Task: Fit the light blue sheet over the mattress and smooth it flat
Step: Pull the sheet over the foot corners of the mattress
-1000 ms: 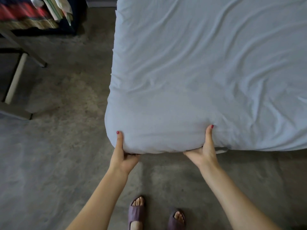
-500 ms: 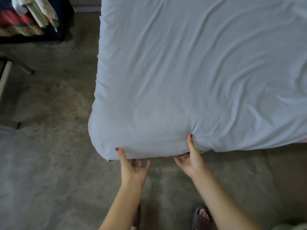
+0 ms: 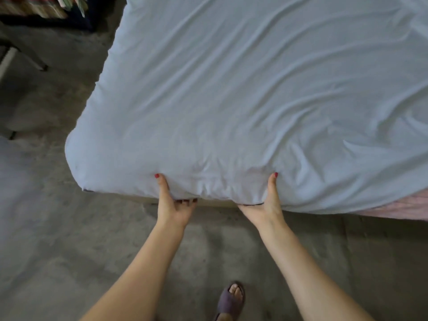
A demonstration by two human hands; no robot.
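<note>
While the left hand (image 3: 174, 205) and right hand (image 3: 266, 206) both pinch the sheet (image 3: 231, 89) hem, thumbs on top, this corner's pretty much on; past the right hand pink mattress (image 3: 403, 206) shows, and wrinkles remain.
</note>
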